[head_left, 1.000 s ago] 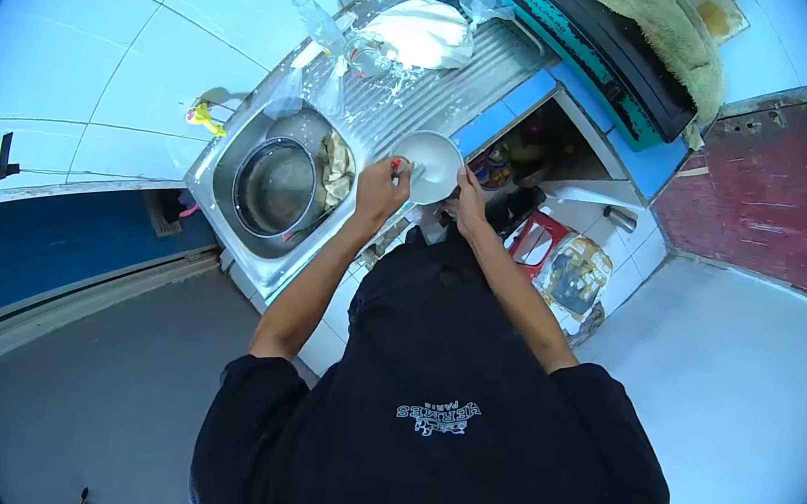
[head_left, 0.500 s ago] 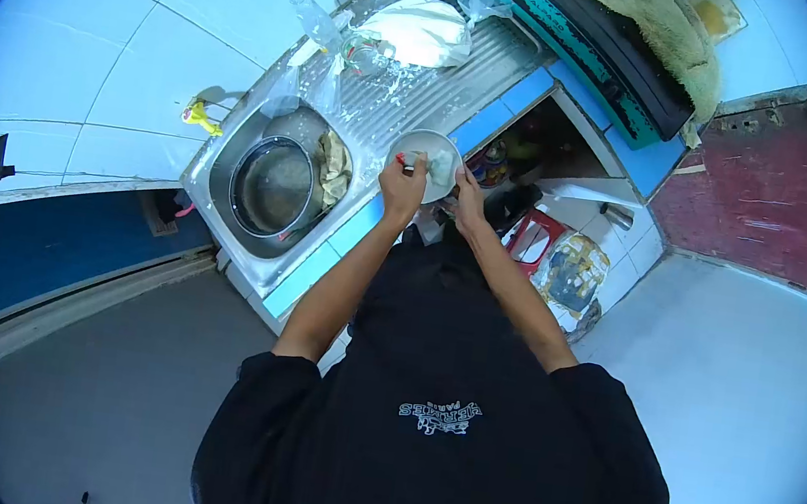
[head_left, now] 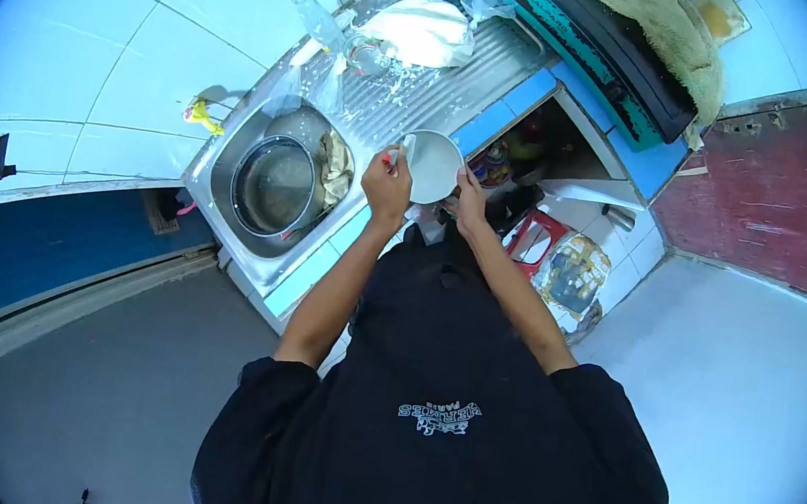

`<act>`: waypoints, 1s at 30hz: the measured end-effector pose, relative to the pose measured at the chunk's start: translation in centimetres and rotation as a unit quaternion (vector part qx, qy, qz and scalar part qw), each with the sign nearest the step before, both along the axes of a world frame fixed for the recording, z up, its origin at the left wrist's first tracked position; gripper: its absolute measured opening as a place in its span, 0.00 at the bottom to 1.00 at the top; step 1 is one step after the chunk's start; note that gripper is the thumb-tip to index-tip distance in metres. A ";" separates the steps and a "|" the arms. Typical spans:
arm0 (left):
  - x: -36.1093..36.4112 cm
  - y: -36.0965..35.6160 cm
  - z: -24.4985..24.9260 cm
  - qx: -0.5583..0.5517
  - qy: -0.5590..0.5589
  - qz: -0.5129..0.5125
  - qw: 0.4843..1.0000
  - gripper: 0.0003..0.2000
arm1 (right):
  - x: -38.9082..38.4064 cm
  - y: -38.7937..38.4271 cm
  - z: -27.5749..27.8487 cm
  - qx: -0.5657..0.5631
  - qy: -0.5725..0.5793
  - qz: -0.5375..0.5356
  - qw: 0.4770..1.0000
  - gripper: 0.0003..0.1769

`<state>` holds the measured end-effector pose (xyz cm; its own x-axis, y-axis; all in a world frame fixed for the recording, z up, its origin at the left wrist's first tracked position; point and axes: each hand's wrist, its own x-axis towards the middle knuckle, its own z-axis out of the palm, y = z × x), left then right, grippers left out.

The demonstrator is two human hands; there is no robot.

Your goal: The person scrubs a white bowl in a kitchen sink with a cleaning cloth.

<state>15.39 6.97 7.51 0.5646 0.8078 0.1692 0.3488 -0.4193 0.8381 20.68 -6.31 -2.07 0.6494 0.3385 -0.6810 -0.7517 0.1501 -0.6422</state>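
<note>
A round pale bowl (head_left: 434,167) is held over the front edge of the sink counter, its plain light inside facing up. My right hand (head_left: 470,200) grips its right rim, the fingers partly hidden beneath. At the left rim, my left hand (head_left: 388,185) is closed around a small tool (head_left: 407,146) with a red part at the fist and a pale, flat-looking end. Its exact kind is not clear. The pale end is at the bowl's left rim; whether it touches cannot be made out.
Left of the bowl, the steel sink (head_left: 271,261) holds a dark-rimmed pot (head_left: 273,186) of cloudy water and a crumpled brown wrapper (head_left: 336,168). A clear bottle (head_left: 316,18) and a white bag (head_left: 421,30) lie on the splashed drainboard (head_left: 424,88). A green-and-black appliance (head_left: 613,61) stands at the right.
My left hand has moved left with the tool, from inside the bowl to its left rim. A pale patch earlier seen inside the bowl no longer shows. My right hand stays at the rim.
</note>
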 end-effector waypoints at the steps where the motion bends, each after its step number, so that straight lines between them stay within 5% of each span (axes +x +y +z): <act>1: -0.5 0.2 0.1 0.009 0.012 -0.034 0.999 0.07 | 0.0 0.0 -0.3 -0.011 -0.003 0.000 1.000 0.26; 2: -0.9 0.5 0.1 0.010 0.013 -0.034 0.999 0.07 | 0.0 0.1 -0.7 -0.022 -0.005 0.000 1.000 0.26; 4: -1.4 1.1 0.1 0.097 -0.037 -0.239 0.966 0.09 | 0.2 0.1 -1.0 -0.018 0.010 0.000 1.000 0.26; 5: -1.6 1.4 0.0 0.097 0.023 -0.304 0.948 0.12 | 0.1 0.0 -1.1 -0.014 0.025 -0.001 1.000 0.26; 9: -0.7 1.9 -0.6 0.163 0.032 -0.414 0.895 0.15 | 0.0 -0.2 -0.3 0.012 -0.006 0.007 1.000 0.26; 20: -2.4 1.5 -1.0 0.239 0.118 -0.296 0.917 0.12 | -0.4 0.6 0.3 -0.019 -0.022 -0.012 1.000 0.25; 26: -2.4 0.5 0.4 0.164 0.100 -0.206 0.959 0.07 | -0.2 0.5 -2.4 -0.037 -0.065 0.009 0.997 0.26; 30: -2.5 1.3 0.2 0.114 0.032 -0.154 0.981 0.07 | 0.1 0.9 2.1 -0.069 -0.054 0.011 0.996 0.26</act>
